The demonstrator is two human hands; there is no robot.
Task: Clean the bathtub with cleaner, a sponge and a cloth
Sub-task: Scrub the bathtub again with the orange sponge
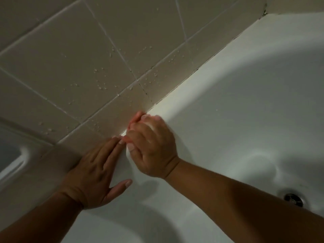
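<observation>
The white bathtub (228, 106) fills the right and lower view, its rim running along a beige tiled wall. My right hand (152, 148) grips a small pink and white thing, probably a sponge (135, 118), pressed into the seam between rim and wall; most of it is hidden under my fingers. My left hand (94, 172) lies flat on the rim just left of it, fingers straight, thumb spread, fingertips nearly touching the right hand. No cleaner bottle or cloth is in view.
Water drops speckle the beige tiles (101, 81) above the rim. The metal drain (293, 199) sits in the tub floor at lower right. A white basin edge (21, 158) shows at the far left. Dark marks line the grout at the far corner (264, 12).
</observation>
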